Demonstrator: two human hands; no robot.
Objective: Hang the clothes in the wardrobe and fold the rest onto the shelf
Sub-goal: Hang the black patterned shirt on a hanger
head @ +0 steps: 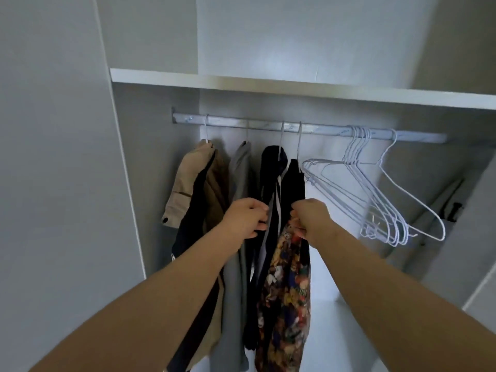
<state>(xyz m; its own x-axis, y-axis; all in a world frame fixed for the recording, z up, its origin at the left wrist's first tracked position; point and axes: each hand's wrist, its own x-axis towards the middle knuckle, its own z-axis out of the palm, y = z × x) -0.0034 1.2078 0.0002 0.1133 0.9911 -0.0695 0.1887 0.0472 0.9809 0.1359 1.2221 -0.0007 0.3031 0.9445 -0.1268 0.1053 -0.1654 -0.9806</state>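
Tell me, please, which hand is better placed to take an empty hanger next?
Probably the right hand: the empty hangers hang on the rail to its right, while the left hand grips the dark garment farther away. It must first release the patterned garment.

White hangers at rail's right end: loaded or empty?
Empty: the white hangers hang bare on the rail, no garment on any.

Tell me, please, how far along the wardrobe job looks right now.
Done: the tan garment and grey garment hang on the rail. In hand: the left hand pinches the black striped garment and the right hand grips the printed garment, both already on hangers. Remaining: the spare hangers are empty, and no folded clothes show on the shelf.
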